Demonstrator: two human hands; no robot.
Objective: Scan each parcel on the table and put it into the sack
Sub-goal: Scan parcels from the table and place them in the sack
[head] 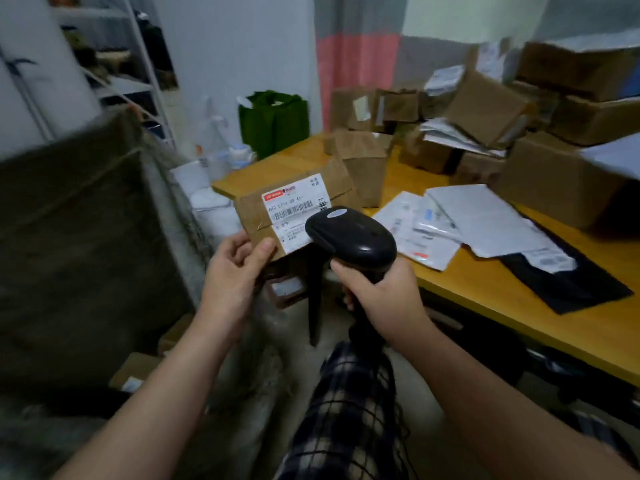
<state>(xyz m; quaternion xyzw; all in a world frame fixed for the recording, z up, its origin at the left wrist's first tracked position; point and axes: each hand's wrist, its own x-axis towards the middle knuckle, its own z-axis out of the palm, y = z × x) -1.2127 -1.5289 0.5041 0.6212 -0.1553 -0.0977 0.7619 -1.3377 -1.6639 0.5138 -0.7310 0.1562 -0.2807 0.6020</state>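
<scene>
Left hand (235,271) pinched a brown parcel (334,178), right hand (384,299) gripped the scanner (353,233) at its label (294,202); I judged the job early, with many parcels (485,109) left on the desk (485,289).

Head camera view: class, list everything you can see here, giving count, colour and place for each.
Table: one, yellow wood, right.
Held parcel: one, brown, white label, off the table's corner.
Scanner: one, black, head over the parcel's label.
Cardboard boxes: many, brown, piled on the table's far side.
Flat mailers: several, white, on the table beside the scanner.
Black mailer: one, black, near the table's front edge.
Green bag: one, dark green, beyond the table.
Dark fabric bulk: one, olive-brown, far left; possibly the sack.
Left hand: one, grips the parcel's lower corner.
Right hand: one, grips the scanner's handle.
</scene>
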